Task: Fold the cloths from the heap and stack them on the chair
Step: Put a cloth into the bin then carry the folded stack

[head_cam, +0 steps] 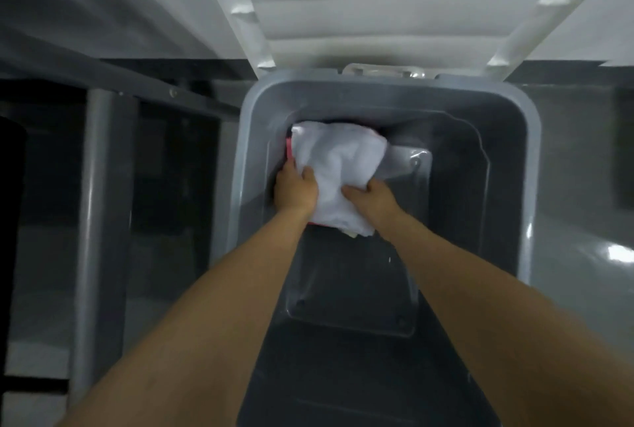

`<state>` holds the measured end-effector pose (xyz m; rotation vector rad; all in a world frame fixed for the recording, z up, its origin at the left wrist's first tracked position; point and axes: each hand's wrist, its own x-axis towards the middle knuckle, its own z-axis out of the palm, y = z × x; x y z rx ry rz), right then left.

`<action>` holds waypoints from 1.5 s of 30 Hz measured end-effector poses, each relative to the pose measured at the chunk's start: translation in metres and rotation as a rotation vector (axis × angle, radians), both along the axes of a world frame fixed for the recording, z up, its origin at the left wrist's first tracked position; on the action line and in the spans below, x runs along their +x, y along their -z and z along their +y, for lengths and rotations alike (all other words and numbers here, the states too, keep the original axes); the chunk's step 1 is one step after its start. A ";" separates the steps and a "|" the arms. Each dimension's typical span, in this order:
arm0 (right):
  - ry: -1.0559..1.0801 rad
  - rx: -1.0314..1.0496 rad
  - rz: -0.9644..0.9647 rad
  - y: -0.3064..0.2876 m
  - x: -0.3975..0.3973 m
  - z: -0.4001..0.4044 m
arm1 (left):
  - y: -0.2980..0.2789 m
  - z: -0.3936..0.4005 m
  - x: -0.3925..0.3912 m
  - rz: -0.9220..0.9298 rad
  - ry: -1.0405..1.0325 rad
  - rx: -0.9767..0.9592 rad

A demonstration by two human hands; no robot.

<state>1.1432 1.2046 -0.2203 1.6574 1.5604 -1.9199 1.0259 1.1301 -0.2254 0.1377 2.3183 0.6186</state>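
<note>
A bundle of cloths (338,165) with a white one on top lies inside a deep grey plastic bin (514,159), against its far left wall. A pink cloth edge (289,149) peeks out at the bundle's left side. My left hand (295,190) grips the bundle's left edge, thumb on top. My right hand (372,196) grips its right side, fingers curled into the white fabric. Both arms reach down into the bin. What lies under the white cloth is hidden.
A white slatted plastic chair (377,14) stands just beyond the bin's far rim. A grey metal frame with an upright post (99,207) stands to the left. Glossy grey floor (583,255) shows to the right of the bin.
</note>
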 end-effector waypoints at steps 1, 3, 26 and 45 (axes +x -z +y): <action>0.015 0.009 0.022 0.002 -0.011 -0.007 | 0.000 -0.005 -0.002 0.009 -0.014 0.006; 0.116 0.037 0.028 0.005 -0.024 -0.012 | -0.002 -0.013 -0.002 0.020 -0.027 0.038; 0.002 -0.021 -0.053 -0.307 0.004 -0.026 | -0.351 -0.011 -0.005 -0.345 -0.354 0.372; -0.133 0.070 0.254 -0.666 -0.085 -0.355 | -0.699 -0.511 -0.043 -0.053 -0.654 0.439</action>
